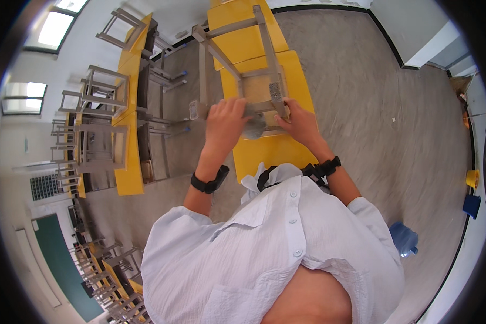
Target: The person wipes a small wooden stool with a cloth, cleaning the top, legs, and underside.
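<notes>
An upturned stool with grey legs (268,48) rests on a yellow desk (275,152), its seat down on the desktop. My left hand (227,121) holds a grey, blurred cloth or wad (254,121) beside the stool's near left leg. My right hand (299,121) grips the near right leg low down, thumb on one side and fingers on the other. A speckled patch shows on that leg just above the right hand, and a similar speckled end lies left of my left hand. Both wrists wear black bands.
More yellow desks (129,178) with upturned stools (105,89) stand in a row at the left. A blue plastic water bottle (404,239) lies on the floor at the right. A yellow bucket (472,178) and a dark blue container (472,205) sit by the right wall.
</notes>
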Demonstrator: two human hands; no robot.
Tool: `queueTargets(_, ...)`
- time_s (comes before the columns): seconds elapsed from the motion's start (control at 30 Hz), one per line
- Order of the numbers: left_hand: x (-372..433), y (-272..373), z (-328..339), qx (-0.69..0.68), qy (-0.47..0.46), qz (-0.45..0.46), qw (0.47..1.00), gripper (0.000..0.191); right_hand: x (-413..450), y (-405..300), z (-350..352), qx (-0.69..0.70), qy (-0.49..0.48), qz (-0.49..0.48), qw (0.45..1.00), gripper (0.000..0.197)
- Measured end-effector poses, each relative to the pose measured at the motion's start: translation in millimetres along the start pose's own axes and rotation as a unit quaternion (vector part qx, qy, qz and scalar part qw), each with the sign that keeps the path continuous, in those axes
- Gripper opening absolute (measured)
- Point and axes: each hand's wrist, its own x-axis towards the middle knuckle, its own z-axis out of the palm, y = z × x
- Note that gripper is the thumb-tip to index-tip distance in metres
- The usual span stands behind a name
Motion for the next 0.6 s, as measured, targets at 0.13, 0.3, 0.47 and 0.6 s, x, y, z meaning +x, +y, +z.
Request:
queueTargets(0.13,-5.9,-5.7,1.0,0.008,-0.006,-0.005,1.000,0.042,-1.5,4.9,4.5,0.023,0.015,-0.024,0.999,0.046)
queueTargets(0.3,-1.4,7.4,0.6,0.037,0.018,-0.011,0.999,0.041,-1.7,3.9,10.5,0.028,0.008,-0.029,0.999,0.045)
queueTargets(0.47,19.3,31.9,14.0,0.039,-0.034,-0.003,0.999,0.041,-1.0,7.0,13.4,0.036,-0.006,-0.035,0.999,0.043)
queueTargets(0.6,25.1,45.5,21.7,0.099,0.007,0.026,0.995,0.027,-0.9,5.1,10.2,0.033,-0.008,-0.049,0.998,0.045)
